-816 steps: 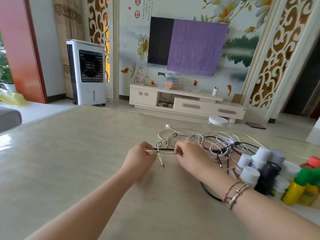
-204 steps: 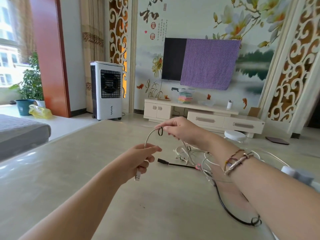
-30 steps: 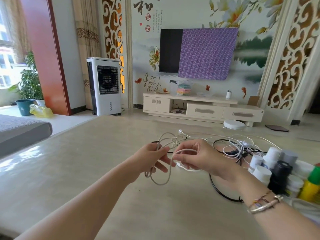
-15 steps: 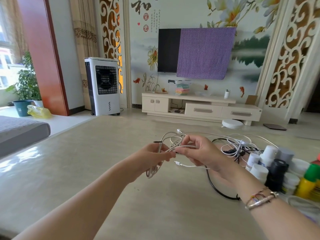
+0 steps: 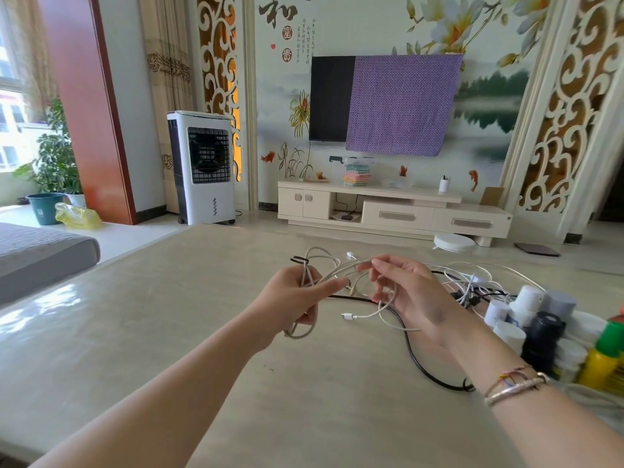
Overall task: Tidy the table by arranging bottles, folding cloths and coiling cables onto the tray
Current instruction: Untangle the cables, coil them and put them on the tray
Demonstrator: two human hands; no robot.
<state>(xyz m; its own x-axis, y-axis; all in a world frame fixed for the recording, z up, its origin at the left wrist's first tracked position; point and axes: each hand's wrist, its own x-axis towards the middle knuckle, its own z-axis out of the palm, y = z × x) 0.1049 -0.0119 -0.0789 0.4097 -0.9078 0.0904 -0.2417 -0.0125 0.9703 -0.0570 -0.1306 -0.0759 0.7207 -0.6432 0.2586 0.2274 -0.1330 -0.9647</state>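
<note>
My left hand [image 5: 297, 300] grips a beige cable [image 5: 315, 261] gathered into loose loops, one loop hanging below the fist just above the table [image 5: 135, 332]. My right hand [image 5: 410, 293] is just to its right, fingertips pinching a strand of the same cable that runs across to the left hand. A white cable [image 5: 366, 315] with a small plug lies under my right hand. A black cable [image 5: 417, 361] curves over the table towards me. A tangle of white and black cables [image 5: 472, 282] lies behind my right hand.
A cluster of bottles [image 5: 526, 315] with white, grey and black caps stands at the right edge, beside a yellow bottle with a green cap [image 5: 602, 358]. A grey cushion [image 5: 37, 255] lies off the table's left side. Beyond the table are a TV cabinet and an air cooler.
My right hand has lifted and moved slightly right, drawing a strand of the beige cable away from my left hand. The left hand keeps its hold on the loops.
</note>
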